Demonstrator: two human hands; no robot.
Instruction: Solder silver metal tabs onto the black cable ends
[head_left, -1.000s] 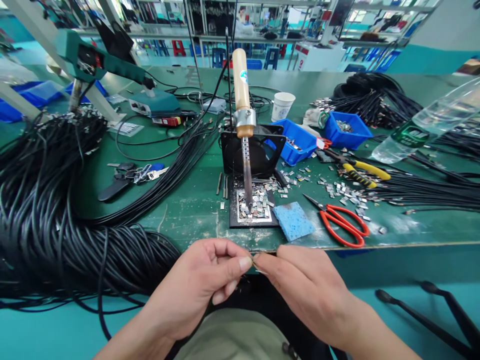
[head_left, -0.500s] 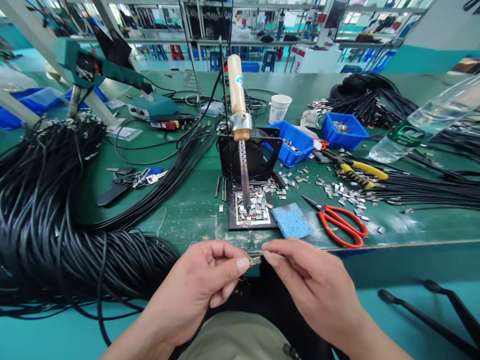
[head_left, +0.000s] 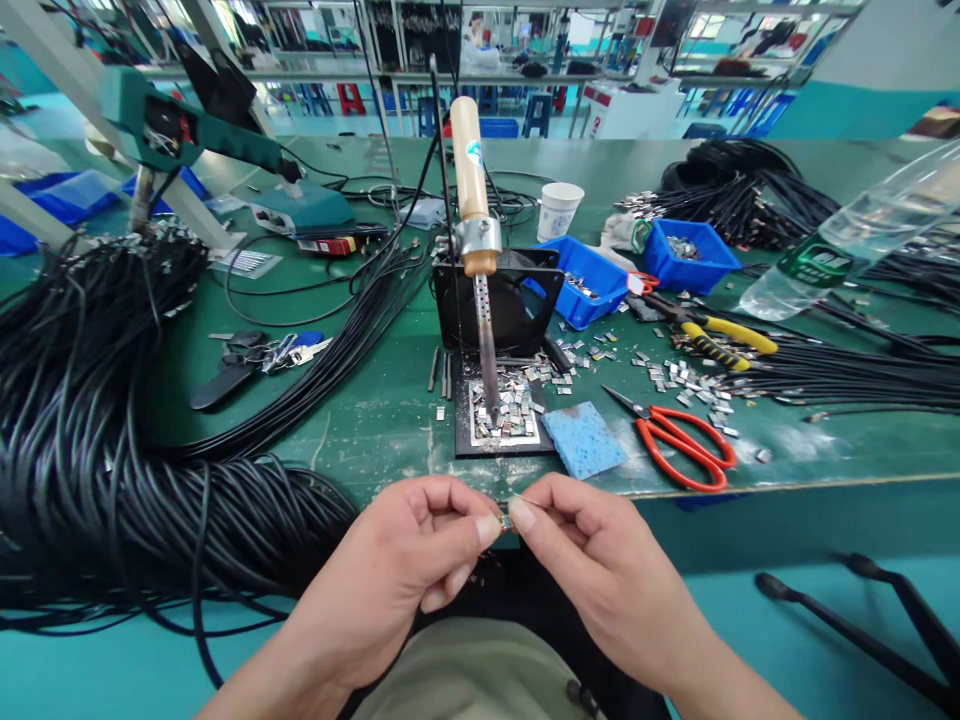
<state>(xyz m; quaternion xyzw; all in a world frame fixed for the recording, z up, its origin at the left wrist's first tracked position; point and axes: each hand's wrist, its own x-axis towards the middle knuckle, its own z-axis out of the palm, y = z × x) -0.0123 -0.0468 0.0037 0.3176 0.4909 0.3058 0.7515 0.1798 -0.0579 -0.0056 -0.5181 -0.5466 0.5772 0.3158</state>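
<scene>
Just below the bench's front edge, my left hand (head_left: 409, 560) and my right hand (head_left: 592, 560) meet fingertip to fingertip. Both are closed in a pinch on one small metal clip (head_left: 505, 520), which is mostly hidden by the fingers. A thin wire end (head_left: 525, 499) sticks out above my right thumb. Straight ahead a soldering iron (head_left: 476, 250) with a wooden handle stands tip-down over a black plate (head_left: 461, 425) covered with several metal clips.
A large coil of black cables (head_left: 97, 440) fills the left side and hangs over the green bench (head_left: 375, 420). Right of the plate lie a blue sponge (head_left: 583, 438), red scissors (head_left: 682, 440), yellow-handled pliers (head_left: 720, 340), blue bins (head_left: 592, 280) and a water bottle (head_left: 847, 250).
My right fingertips opened a small gap from the left ones, showing the clip, then closed back onto it. Both hands stayed below the bench edge.
</scene>
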